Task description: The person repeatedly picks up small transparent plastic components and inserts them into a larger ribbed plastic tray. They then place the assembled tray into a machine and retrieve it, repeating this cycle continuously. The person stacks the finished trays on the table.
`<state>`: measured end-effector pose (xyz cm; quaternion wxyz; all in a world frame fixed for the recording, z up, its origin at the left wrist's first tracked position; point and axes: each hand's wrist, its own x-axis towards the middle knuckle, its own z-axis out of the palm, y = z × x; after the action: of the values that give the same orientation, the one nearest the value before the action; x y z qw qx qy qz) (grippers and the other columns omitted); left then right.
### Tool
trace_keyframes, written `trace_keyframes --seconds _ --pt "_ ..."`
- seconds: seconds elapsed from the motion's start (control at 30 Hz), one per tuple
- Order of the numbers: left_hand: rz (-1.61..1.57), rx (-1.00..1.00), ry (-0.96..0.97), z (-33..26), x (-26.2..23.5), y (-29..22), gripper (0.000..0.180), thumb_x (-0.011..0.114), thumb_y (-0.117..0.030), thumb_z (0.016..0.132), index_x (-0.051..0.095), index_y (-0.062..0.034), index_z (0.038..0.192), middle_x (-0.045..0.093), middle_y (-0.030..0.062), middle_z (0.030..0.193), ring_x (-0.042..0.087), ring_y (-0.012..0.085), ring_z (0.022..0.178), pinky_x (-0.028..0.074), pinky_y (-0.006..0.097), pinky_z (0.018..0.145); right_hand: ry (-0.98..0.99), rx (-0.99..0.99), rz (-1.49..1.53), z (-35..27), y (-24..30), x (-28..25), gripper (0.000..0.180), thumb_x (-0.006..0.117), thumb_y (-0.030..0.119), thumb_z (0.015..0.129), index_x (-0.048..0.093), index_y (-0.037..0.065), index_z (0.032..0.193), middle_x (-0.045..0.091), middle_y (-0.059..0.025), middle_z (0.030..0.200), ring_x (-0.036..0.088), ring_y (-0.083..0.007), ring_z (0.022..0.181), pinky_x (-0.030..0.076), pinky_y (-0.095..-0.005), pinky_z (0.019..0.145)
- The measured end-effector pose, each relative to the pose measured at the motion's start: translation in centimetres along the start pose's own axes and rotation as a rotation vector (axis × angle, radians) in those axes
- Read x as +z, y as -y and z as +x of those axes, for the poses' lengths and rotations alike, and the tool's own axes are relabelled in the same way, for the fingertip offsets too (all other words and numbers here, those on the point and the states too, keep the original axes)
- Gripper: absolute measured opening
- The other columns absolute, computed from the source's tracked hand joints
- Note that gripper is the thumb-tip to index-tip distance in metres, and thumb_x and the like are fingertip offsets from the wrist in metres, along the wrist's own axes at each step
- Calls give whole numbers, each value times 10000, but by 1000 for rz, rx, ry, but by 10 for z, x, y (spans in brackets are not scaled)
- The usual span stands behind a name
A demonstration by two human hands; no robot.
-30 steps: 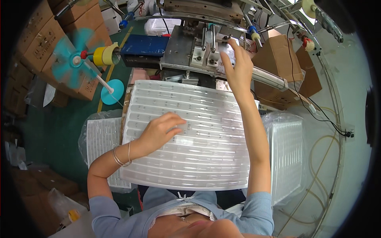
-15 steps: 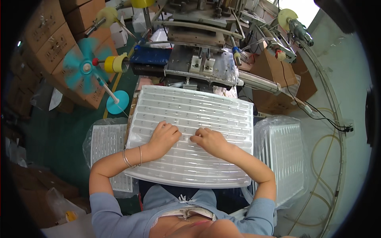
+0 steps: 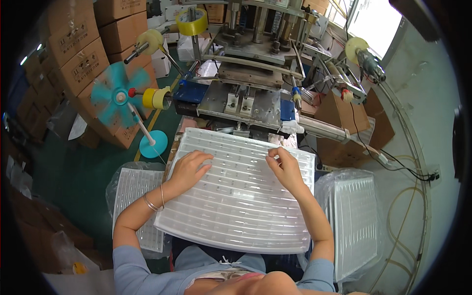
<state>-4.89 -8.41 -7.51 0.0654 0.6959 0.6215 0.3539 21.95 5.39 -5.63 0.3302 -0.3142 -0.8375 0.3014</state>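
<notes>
A large ribbed clear plastic tray (image 3: 236, 206) lies across my lap in front of a metal press machine (image 3: 246, 98). My left hand (image 3: 189, 167) rests flat on the tray's upper left, fingers spread, with bangles on the wrist. My right hand (image 3: 285, 169) sits on the tray's upper right, its fingertips pinched at one of the small pieces in the rows; the piece is too small to make out clearly.
Stacks of similar trays in plastic bags stand at my left (image 3: 135, 196) and right (image 3: 354, 221). A small teal fan (image 3: 120, 98) spins at the left, by cardboard boxes (image 3: 78, 54) and rolls of yellow tape (image 3: 157, 97). Cables trail on the floor at the right.
My right hand came back from the machine to the tray, then slid up toward its far right edge. My left hand stayed on the tray. The view has tilted up.
</notes>
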Motion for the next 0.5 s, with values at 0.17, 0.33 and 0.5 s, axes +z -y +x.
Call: trace_keyframes --seconds 0.17,0.33,0.5 --pt "78 47 -154 29 5 12 296 647 -127 796 617 -68 1084 605 107 1007 579 294 935 468 377 798 -56 -34 121 10 -1 -10 245 621 76 845 626 58 1089 557 -67 1188 566 -165 980 514 -254 726" --pt "179 74 -399 106 20 -10 317 626 -216 830 613 -86 1118 593 99 1053 527 272 987 384 390 861 -117 51 255 27 -10 -16 287 636 66 844 615 38 1129 577 -94 1196 599 -164 959 520 -260 759" --pt "422 157 -485 200 48 -2 320 586 -361 844 657 -129 1053 581 74 950 506 235 918 336 404 805 -304 12 129 62 -15 -16 266 671 74 825 626 7 1078 655 -100 1073 641 -151 853 530 -265 736"
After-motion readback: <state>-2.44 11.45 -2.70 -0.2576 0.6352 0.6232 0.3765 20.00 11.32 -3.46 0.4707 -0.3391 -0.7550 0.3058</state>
